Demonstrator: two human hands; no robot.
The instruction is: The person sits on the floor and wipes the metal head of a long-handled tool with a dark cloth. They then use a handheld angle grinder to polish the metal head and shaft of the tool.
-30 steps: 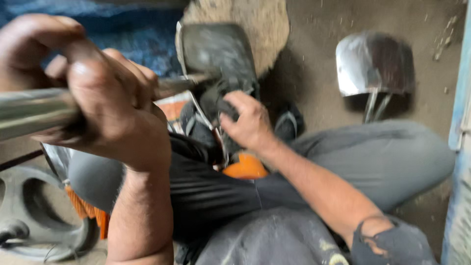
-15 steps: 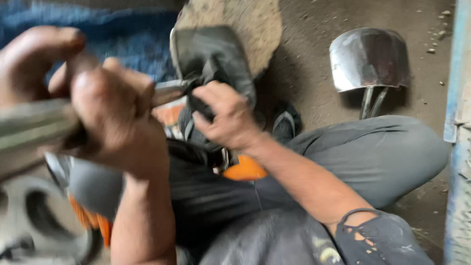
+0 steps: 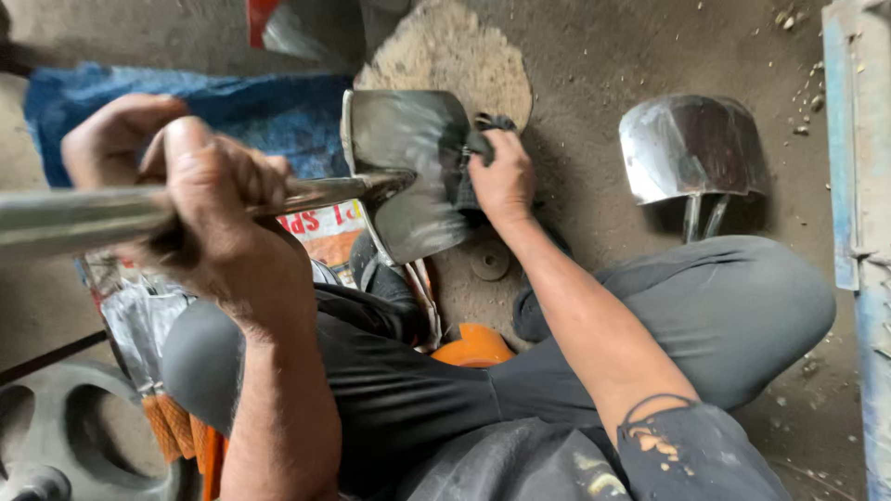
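Rag hand slides up the blade

The right hand (image 3: 504, 176), gripping a dark rag (image 3: 478, 148), has moved from near the orange object (image 3: 473, 345) up to the grey metal shovel blade's (image 3: 408, 172) far right edge.

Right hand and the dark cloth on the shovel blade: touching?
Touching. The head view shows the right hand gripping the dark cloth and pressing it onto the shovel blade, no gap between them.

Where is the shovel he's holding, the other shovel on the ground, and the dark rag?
Held shovel (image 3: 408, 167), head view, middle of the grey blade.
Second shovel (image 3: 691, 148), head view, centre of its shiny blade.
Dark rag (image 3: 478, 147), head view, bunched part under the right hand's fingers.
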